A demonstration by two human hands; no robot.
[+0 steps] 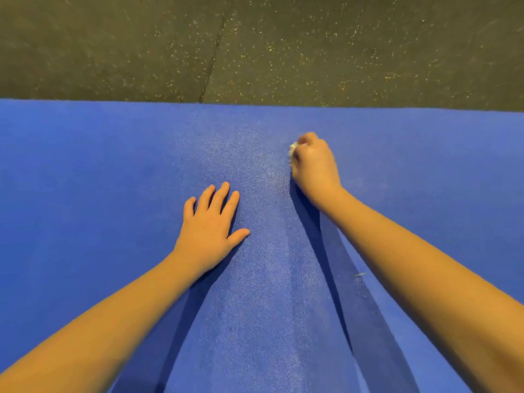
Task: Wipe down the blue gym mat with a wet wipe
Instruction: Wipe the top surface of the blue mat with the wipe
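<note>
The wide blue textured foam gym mat [85,165] is lying across the lower two thirds of the view, from 9 o'clock through 6 to 3, and the wiping is happening on its far half. The left hand [211,222] is resting flat at about 8 o'clock, its grip apart with fingers spread, pinning the mat. The right hand [314,163], at about 2 o'clock, is working with its grip clamped round a small crumpled white wet wipe [292,150], pressing it on the surface. Opening the wad flatter and running long overlapping strokes up to the far edge would likely be covering more. A paler band is running from 6 to 12 o'clock; whether it is dampness or glare is unclear. At 12 o'clock the dark speckled rubber floor [113,46] is showing a seam [211,61]. Nothing is blocking the strokes; only a tiny pale speck [359,274] is sitting at 4 o'clock, just beside the right forearm.
</note>
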